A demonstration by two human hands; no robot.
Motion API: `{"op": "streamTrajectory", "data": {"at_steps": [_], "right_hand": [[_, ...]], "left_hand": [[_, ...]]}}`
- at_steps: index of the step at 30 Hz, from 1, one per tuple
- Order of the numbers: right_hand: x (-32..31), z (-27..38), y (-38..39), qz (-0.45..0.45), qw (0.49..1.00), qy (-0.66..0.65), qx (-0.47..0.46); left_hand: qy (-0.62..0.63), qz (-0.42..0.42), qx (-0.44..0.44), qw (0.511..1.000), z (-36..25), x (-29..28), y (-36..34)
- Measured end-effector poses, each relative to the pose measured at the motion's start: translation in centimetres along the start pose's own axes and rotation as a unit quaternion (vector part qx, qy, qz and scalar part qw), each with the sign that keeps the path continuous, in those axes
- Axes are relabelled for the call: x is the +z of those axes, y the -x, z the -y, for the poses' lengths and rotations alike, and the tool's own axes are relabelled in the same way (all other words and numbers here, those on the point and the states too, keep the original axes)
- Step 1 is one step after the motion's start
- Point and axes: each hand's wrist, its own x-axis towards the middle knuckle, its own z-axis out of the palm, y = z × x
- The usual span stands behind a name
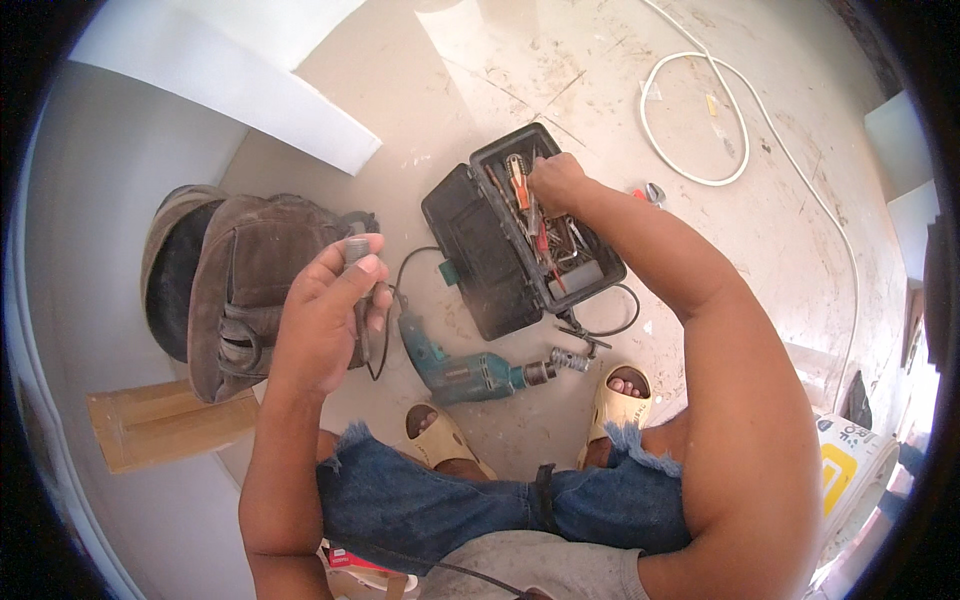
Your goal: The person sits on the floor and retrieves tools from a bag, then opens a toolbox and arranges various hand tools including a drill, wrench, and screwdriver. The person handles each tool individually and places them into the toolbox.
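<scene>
My left hand (325, 310) is raised over the floor, fingers closed round a grey metal piece with a threaded end (356, 250); its lower part is mostly hidden by the palm. My right hand (557, 185) reaches into a black toolbox (483, 160) with its lid (470, 255) folded open to the left. Its fingers are bent down among the tools, and what they grip cannot be made out. Close by them lie orange-handled pliers (517, 180) and loose metal pieces (572, 245). A teal power drill (465, 377) lies between the toolbox and my feet.
A brown backpack (255, 280) stands at left beside a cardboard piece (165, 425). Near the drill's chuck is a ridged metal cylinder (570, 359). A white hose (742, 150) loops across the tiled floor. A white bucket (858, 480) stands at right.
</scene>
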Motion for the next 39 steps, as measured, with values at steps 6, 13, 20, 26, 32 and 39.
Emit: {"op": "streamTrajectory", "data": {"at_steps": [6,13,20,26,32,39], "right_hand": [[-0.4,0.1,0.3,0.001,1.0,0.003,0.024],[-0.3,-0.4,0.4,-0.068,0.987,-0.142,-0.006],[2.5,2.4,2.4,-0.057,0.986,-0.141,-0.07],[-0.3,2.2,1.8,0.075,0.984,-0.145,-0.067],[3.5,3.4,1.3,0.023,0.959,-0.276,0.058],[1.7,3.8,2.6,-0.025,0.921,-0.338,0.191]], "left_hand": [[0.006,0.001,-0.003,1.0,-0.1,0.2,-0.1],[0.006,0.006,0.0,1.0,0.2,0.1,-0.2],[0.007,0.019,-0.002,1.0,-0.1,0.7,-0.2],[-0.002,0.006,0.012,1.0,-0.3,0.4,0.6],[0.011,0.013,0.015,1.0,-0.4,0.6,0.7],[0.013,0.022,0.01,1.0,-0.5,1.6,0.6]]}}
